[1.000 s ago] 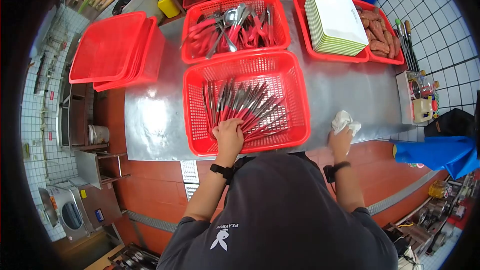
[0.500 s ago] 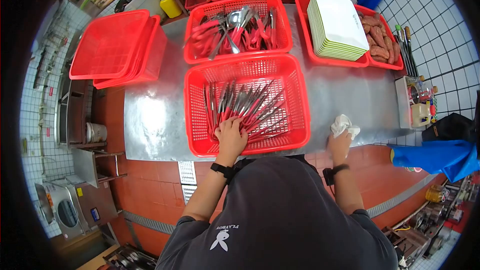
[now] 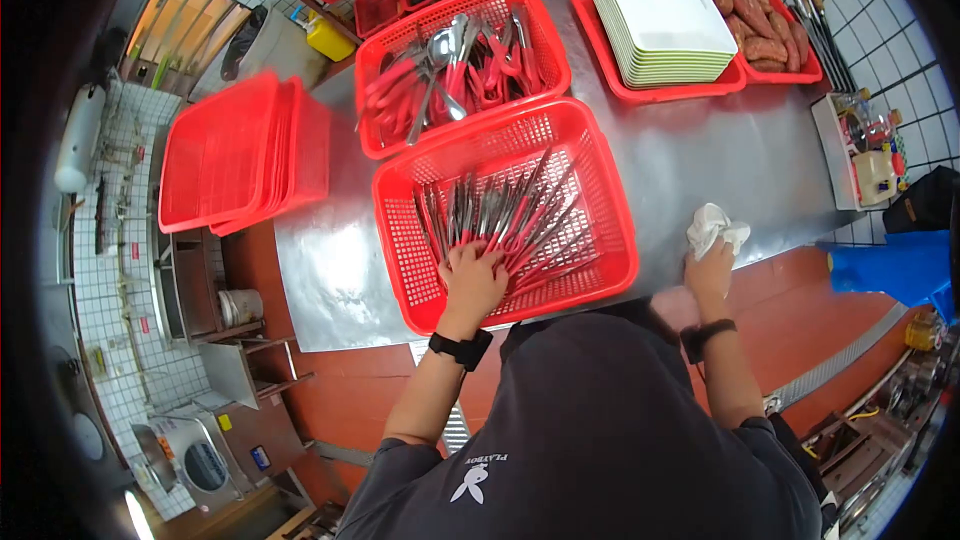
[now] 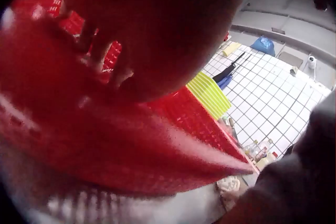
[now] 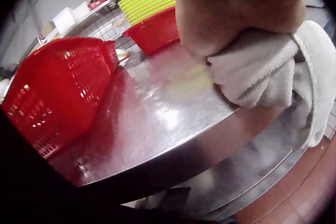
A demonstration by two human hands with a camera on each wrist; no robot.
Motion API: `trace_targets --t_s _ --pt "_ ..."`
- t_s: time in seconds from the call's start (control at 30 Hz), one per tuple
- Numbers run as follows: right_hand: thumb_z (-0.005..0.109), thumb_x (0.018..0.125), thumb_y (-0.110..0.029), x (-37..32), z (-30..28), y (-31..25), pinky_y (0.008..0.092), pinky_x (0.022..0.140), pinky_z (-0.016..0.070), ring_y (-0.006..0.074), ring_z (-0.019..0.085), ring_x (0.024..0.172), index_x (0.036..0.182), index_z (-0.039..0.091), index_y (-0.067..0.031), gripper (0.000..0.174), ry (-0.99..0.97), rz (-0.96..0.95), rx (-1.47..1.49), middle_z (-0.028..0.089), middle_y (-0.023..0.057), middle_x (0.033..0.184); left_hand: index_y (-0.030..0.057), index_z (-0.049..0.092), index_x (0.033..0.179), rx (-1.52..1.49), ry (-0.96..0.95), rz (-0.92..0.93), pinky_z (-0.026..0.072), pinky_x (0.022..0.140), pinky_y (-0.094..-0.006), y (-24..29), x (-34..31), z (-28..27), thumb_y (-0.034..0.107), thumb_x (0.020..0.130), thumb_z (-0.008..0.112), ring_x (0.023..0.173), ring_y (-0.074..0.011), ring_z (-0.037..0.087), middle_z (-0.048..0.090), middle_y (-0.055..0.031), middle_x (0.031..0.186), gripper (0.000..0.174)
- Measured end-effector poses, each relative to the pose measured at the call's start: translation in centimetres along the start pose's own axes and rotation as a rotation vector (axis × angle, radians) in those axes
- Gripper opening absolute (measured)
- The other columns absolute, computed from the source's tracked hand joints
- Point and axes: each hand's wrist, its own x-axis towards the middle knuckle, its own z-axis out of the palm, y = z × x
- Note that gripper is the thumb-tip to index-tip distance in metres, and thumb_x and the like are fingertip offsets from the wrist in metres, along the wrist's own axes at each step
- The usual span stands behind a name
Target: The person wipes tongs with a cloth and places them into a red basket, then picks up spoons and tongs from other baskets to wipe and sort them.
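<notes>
Inside the front red basket (image 3: 610, 285), slim metal utensils (image 3: 500, 205) with red handles lie fanned out, their metal ends pointing away from me. My left hand (image 3: 473, 285) reaches over the near wall and rests on the handles, fingers spread. In the left wrist view those fingers (image 4: 97, 50) point down into the basket, with the fingertips partly hidden by its rim. My right hand (image 3: 708, 275) grips a crumpled white cloth (image 3: 718, 228) at the table's near edge. The cloth (image 5: 262, 69) hangs partly over that metal edge in the right wrist view.
Behind stands a red basket (image 3: 553, 73) of spoons and red-handled tools. Empty red baskets (image 3: 220, 155) are stacked at the left of the metal table (image 3: 680, 160). A stack of white-and-green plates (image 3: 665, 15) and a basket of sausage-like brown food (image 3: 765, 30) are at the back right.
The head view has turned and shifted, so the table appears tilted. My left hand stays at the handles, its fingers now more spread. My right hand keeps the cloth at the table edge.
</notes>
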Motion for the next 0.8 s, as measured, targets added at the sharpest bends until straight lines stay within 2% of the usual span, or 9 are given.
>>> trace_targets --t_s 0.1,0.2,0.3,0.43,0.5,0.53,0.6,0.7,0.8 --pt "0.069 0.077 -0.023 -0.2 -0.5 0.8 0.0501 0.091 0.0446 0.0415 0.047 0.11 0.122 0.045 0.0004 0.056 -0.03 -0.072 0.065 0.047 0.0214 0.114 0.016 0.071 0.099 -0.101 0.257 0.236 0.0339 0.097 -0.0511 -0.3 5.1 -3.9 0.019 0.076 0.067 0.117 -0.0335 0.045 0.057 -0.0099 0.12 0.023" --pt "0.069 0.077 -0.021 0.1 -1.6 0.9 0.05 0.09 0.0445 0.0413 0.048 0.108 0.121 0.046 0.0003 0.054 -0.065 -0.143 0.105 0.047 0.021 0.113 0.0117 0.067 0.106 0.077 0.427 0.236 0.04 0.093 -0.0476 -1.2 11.8 -7.8 0.017 0.078 0.067 0.11 -0.0354 0.052 0.058 -0.0135 0.12 0.028" --pt "0.07 0.075 -0.019 0.9 -2.4 -0.1 0.0499 0.087 0.0461 0.041 0.049 0.104 0.117 0.048 0.0001 0.052 -0.084 -0.166 0.098 0.048 0.0202 0.11 0.01 0.063 0.113 0.136 0.34 0.08 0.0424 0.096 -0.0459 -3.3 18.8 -9.1 0.021 0.08 0.067 0.112 -0.035 0.054 0.061 -0.0159 0.117 0.035" --pt "0.07 0.071 -0.017 1.8 -2.1 -0.1 0.0496 0.081 0.0479 0.0409 0.051 0.098 0.112 0.048 -0.0002 0.049 -0.03 -0.25 0.101 0.049 0.0192 0.104 0.0053 0.062 0.111 0.386 0.319 -0.103 0.0453 0.093 -0.0496 -4.9 25.0 -7.8 0.027 0.084 0.063 0.109 -0.0376 0.058 0.064 -0.0204 0.112 0.034" --pt "0.069 0.071 -0.017 2.3 -2.5 -0.3 0.0495 0.08 0.0478 0.0409 0.051 0.097 0.112 0.049 -0.0003 0.049 -0.027 -0.27 0.127 0.05 0.0194 0.103 0.0009 0.061 0.106 0.402 0.172 -0.275 0.0481 0.086 -0.0535 -6.3 27.2 -7.2 0.034 0.088 0.057 0.099 -0.0429 0.062 0.066 -0.0255 0.102 0.038" --pt "0.069 0.07 -0.016 2.5 -2.8 -0.3 0.0493 0.08 0.0477 0.0408 0.052 0.096 0.111 0.049 -0.0003 0.048 -0.031 -0.287 0.143 0.05 0.0195 0.101 0.0009 0.061 0.106 0.409 0.172 -0.273 0.0481 0.086 -0.0535 -7.7 28.0 -6.7 0.034 0.088 0.057 0.099 -0.0429 0.062 0.066 -0.0255 0.102 0.038" --pt "0.07 0.069 -0.017 3.1 -3.0 0.2 0.049 0.078 0.0479 0.0405 0.051 0.096 0.111 0.05 -0.0002 0.05 -0.045 -0.326 0.166 0.049 0.0192 0.101 0.0038 0.064 0.106 0.392 -0.07 -0.408 0.0486 0.087 -0.0545 -9.4 28.6 -6.3 0.038 0.089 0.052 0.102 -0.042 0.063 0.067 -0.0245 0.104 0.041" --pt "0.071 0.068 -0.018 4.4 -2.2 1.0 0.0493 0.077 0.0486 0.041 0.053 0.096 0.111 0.052 0.001 0.051 -0.149 -0.363 0.194 0.051 0.0201 0.102 0.001 0.062 0.097 0.478 -0.012 -0.353 0.0497 0.082 -0.0542 -8.5 27.3 -7.8 0.04 0.095 0.046 0.094 -0.0438 0.064 0.067 -0.0263 0.095 0.042" --pt "0.071 0.068 -0.018 5.0 -1.5 1.8 0.0494 0.077 0.0494 0.0417 0.055 0.096 0.113 0.055 0.0025 0.052 -0.018 -0.437 0.317 0.054 0.0215 0.103 -0.0004 0.057 0.095 0.416 0.046 -0.35 0.0487 0.077 -0.0559 -8.5 25.8 -8.7 0.038 0.098 0.045 0.09 -0.0468 0.063 0.065 -0.0291 0.09 0.041"
